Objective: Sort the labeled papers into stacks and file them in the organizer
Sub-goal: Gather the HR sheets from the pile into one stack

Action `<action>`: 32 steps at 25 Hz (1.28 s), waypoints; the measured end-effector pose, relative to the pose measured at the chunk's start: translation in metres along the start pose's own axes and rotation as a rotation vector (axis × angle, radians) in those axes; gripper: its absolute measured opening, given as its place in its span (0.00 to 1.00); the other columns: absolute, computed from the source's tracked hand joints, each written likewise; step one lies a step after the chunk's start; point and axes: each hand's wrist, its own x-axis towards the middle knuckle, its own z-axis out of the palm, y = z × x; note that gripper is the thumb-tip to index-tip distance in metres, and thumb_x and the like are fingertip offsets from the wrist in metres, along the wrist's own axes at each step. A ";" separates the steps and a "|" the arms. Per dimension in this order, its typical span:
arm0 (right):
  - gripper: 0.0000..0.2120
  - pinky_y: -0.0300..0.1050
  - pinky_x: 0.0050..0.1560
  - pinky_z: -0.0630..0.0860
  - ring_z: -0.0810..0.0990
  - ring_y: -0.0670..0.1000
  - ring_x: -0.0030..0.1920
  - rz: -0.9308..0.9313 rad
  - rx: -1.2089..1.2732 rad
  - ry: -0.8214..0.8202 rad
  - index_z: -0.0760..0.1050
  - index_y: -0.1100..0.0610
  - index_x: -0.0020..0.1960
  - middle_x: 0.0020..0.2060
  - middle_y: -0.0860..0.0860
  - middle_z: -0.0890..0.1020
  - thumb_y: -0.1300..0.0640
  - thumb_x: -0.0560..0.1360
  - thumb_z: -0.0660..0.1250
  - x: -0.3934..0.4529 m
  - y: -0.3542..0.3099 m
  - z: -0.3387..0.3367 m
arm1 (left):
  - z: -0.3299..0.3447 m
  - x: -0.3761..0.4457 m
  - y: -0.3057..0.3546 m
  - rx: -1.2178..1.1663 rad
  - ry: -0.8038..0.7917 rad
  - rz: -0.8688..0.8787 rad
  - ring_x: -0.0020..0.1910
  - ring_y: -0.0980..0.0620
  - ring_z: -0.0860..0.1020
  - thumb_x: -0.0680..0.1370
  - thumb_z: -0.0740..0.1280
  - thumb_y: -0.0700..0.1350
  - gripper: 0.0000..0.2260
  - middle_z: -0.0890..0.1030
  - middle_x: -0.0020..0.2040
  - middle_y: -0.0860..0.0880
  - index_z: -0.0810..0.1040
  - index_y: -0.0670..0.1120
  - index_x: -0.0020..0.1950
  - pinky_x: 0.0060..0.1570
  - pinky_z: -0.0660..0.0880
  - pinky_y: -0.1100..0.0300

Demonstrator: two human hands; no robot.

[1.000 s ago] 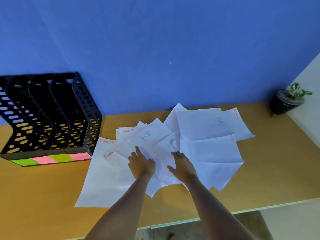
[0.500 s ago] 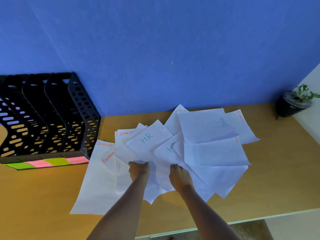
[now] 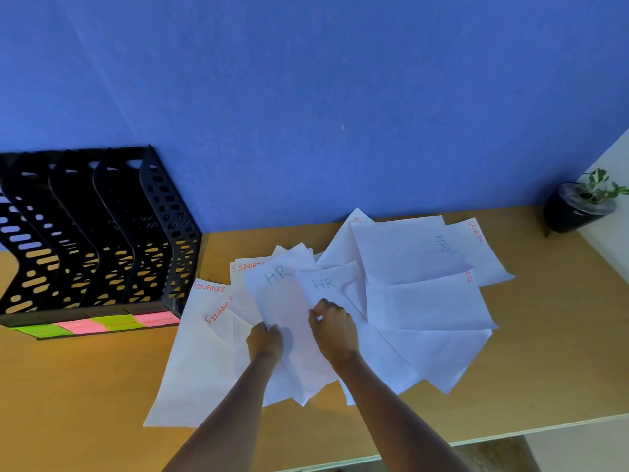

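Loose white papers (image 3: 422,301), many sheets, lie overlapping in a fan across the middle of the tan wooden surface (image 3: 544,352), some labeled in handwriting: two sheets marked FINANCE in red at the left edge of the spread, one marked SPORTS in red behind them, two marked HR in blue near the middle, a third HR sheet (image 3: 408,247) farther back on the right, and a SPORTS sheet (image 3: 483,247) at the far right. Left hand (image 3: 264,342): fingers curled, gripping the near portion of the left HR sheet (image 3: 272,291). Right hand (image 3: 335,330): fingers curled, pinching the middle HR sheet (image 3: 326,284), which wrinkles just beside the fingertips. Both forearms reach in from the near edge, close together. Black perforated organizer (image 3: 102,240): several upright slots, standing on the surface at the left against the blue wall (image 3: 306,97), just beside the FINANCE sheets. Green and pink sticky labels (image 3: 98,325) run along its front base; their writing is too faint to read. Small potted plant (image 3: 582,206): dark pot, far right corner, well apart from the papers.
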 end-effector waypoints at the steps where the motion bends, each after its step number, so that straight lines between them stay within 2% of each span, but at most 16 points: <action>1: 0.13 0.46 0.49 0.80 0.84 0.55 0.49 -0.017 -0.005 -0.007 0.76 0.58 0.53 0.50 0.55 0.84 0.50 0.82 0.58 0.002 -0.010 0.003 | -0.007 0.003 -0.007 0.012 -0.022 0.002 0.58 0.36 0.79 0.80 0.62 0.42 0.14 0.82 0.59 0.35 0.79 0.35 0.60 0.58 0.76 0.49; 6: 0.13 0.45 0.49 0.79 0.83 0.55 0.50 -0.024 0.016 -0.077 0.75 0.57 0.55 0.51 0.54 0.84 0.49 0.83 0.58 0.010 -0.055 0.024 | -0.032 0.006 -0.033 -0.014 -0.210 -0.038 0.49 0.40 0.80 0.80 0.62 0.42 0.12 0.83 0.53 0.36 0.81 0.36 0.57 0.46 0.76 0.53; 7: 0.13 0.45 0.50 0.79 0.83 0.54 0.50 -0.005 0.027 -0.086 0.75 0.57 0.56 0.52 0.54 0.83 0.49 0.83 0.58 0.011 -0.062 0.029 | -0.034 0.006 -0.034 -0.050 -0.230 -0.064 0.49 0.40 0.80 0.81 0.62 0.44 0.14 0.83 0.54 0.37 0.80 0.37 0.59 0.47 0.77 0.52; 9: 0.14 0.45 0.52 0.80 0.83 0.54 0.52 0.043 0.049 -0.110 0.75 0.58 0.57 0.53 0.55 0.83 0.49 0.83 0.58 0.011 -0.074 0.040 | -0.036 0.005 -0.035 -0.153 -0.240 -0.121 0.58 0.40 0.79 0.83 0.59 0.53 0.20 0.80 0.60 0.40 0.76 0.40 0.65 0.59 0.77 0.49; 11: 0.15 0.45 0.55 0.80 0.82 0.54 0.53 0.073 0.073 -0.143 0.75 0.58 0.58 0.54 0.55 0.82 0.48 0.83 0.58 0.012 -0.080 0.049 | -0.035 0.007 -0.034 -0.299 -0.253 -0.181 0.65 0.40 0.75 0.83 0.54 0.61 0.26 0.76 0.68 0.41 0.71 0.44 0.71 0.67 0.72 0.46; 13: 0.16 0.47 0.56 0.78 0.82 0.55 0.55 0.073 0.116 -0.160 0.75 0.58 0.59 0.55 0.55 0.82 0.46 0.82 0.58 0.016 -0.075 0.051 | -0.035 0.008 -0.033 -0.261 -0.265 -0.190 0.65 0.40 0.75 0.81 0.56 0.64 0.29 0.75 0.68 0.41 0.70 0.44 0.72 0.62 0.75 0.48; 15: 0.15 0.50 0.56 0.77 0.80 0.57 0.57 0.092 0.139 -0.128 0.74 0.58 0.59 0.56 0.56 0.81 0.48 0.82 0.59 0.026 -0.056 0.043 | -0.036 0.012 -0.036 -0.137 -0.262 -0.135 0.55 0.40 0.80 0.78 0.66 0.60 0.27 0.80 0.61 0.38 0.76 0.40 0.67 0.45 0.78 0.55; 16: 0.14 0.50 0.56 0.76 0.79 0.58 0.59 0.106 0.126 -0.098 0.73 0.58 0.61 0.58 0.57 0.80 0.50 0.81 0.59 0.034 -0.042 0.036 | -0.035 0.013 -0.038 -0.119 -0.263 -0.101 0.49 0.40 0.81 0.77 0.70 0.56 0.24 0.82 0.57 0.36 0.79 0.39 0.64 0.39 0.74 0.58; 17: 0.14 0.51 0.56 0.75 0.78 0.58 0.60 0.119 0.104 -0.057 0.72 0.59 0.63 0.59 0.57 0.79 0.53 0.81 0.60 0.043 -0.026 0.027 | -0.034 0.013 -0.040 -0.109 -0.266 -0.068 0.46 0.39 0.80 0.77 0.71 0.53 0.21 0.82 0.55 0.33 0.80 0.38 0.61 0.38 0.71 0.58; 19: 0.15 0.53 0.56 0.75 0.74 0.58 0.62 0.128 0.038 0.038 0.70 0.61 0.64 0.60 0.58 0.76 0.58 0.79 0.62 0.063 0.008 0.006 | -0.033 0.012 -0.044 -0.053 -0.261 -0.019 0.49 0.33 0.80 0.78 0.70 0.49 0.17 0.80 0.49 0.30 0.80 0.37 0.58 0.40 0.67 0.59; 21: 0.17 0.53 0.57 0.74 0.73 0.59 0.62 0.144 -0.065 0.105 0.69 0.62 0.65 0.60 0.59 0.75 0.59 0.78 0.65 0.083 0.039 -0.013 | -0.032 0.010 -0.045 0.016 -0.250 0.022 0.55 0.34 0.79 0.79 0.67 0.50 0.16 0.80 0.46 0.35 0.80 0.37 0.57 0.41 0.67 0.59; 23: 0.21 0.52 0.61 0.72 0.73 0.59 0.62 0.168 -0.170 0.108 0.68 0.63 0.66 0.61 0.60 0.75 0.56 0.77 0.67 0.100 0.063 -0.026 | -0.032 0.009 -0.046 0.041 -0.260 0.031 0.55 0.36 0.79 0.80 0.66 0.50 0.16 0.81 0.50 0.36 0.79 0.38 0.58 0.43 0.67 0.59; 25: 0.28 0.51 0.65 0.69 0.72 0.60 0.64 0.196 -0.220 0.088 0.66 0.65 0.69 0.64 0.61 0.74 0.50 0.76 0.68 0.115 0.076 -0.030 | -0.035 0.013 -0.048 0.040 -0.280 0.025 0.51 0.37 0.79 0.81 0.64 0.50 0.16 0.80 0.49 0.37 0.78 0.38 0.60 0.43 0.67 0.59; 28: 0.37 0.52 0.74 0.59 0.67 0.60 0.71 0.290 -0.263 0.042 0.60 0.67 0.74 0.71 0.62 0.68 0.44 0.77 0.67 0.131 0.090 -0.028 | -0.035 0.019 -0.052 0.047 -0.292 0.020 0.56 0.38 0.79 0.82 0.63 0.49 0.16 0.81 0.54 0.38 0.78 0.40 0.63 0.45 0.68 0.58; 30: 0.32 0.54 0.75 0.56 0.70 0.60 0.69 0.337 -0.306 0.039 0.63 0.67 0.72 0.69 0.62 0.72 0.45 0.78 0.63 0.139 0.094 -0.023 | -0.035 0.018 -0.051 0.056 -0.304 0.024 0.51 0.41 0.79 0.82 0.63 0.49 0.15 0.81 0.52 0.40 0.78 0.41 0.63 0.44 0.69 0.58; 32: 0.19 0.55 0.74 0.60 0.78 0.60 0.61 0.345 -0.311 0.109 0.74 0.66 0.63 0.59 0.62 0.80 0.52 0.80 0.60 0.146 0.096 -0.018 | -0.036 0.018 -0.050 0.046 -0.317 0.029 0.51 0.42 0.79 0.82 0.62 0.49 0.15 0.82 0.52 0.42 0.78 0.41 0.63 0.44 0.70 0.58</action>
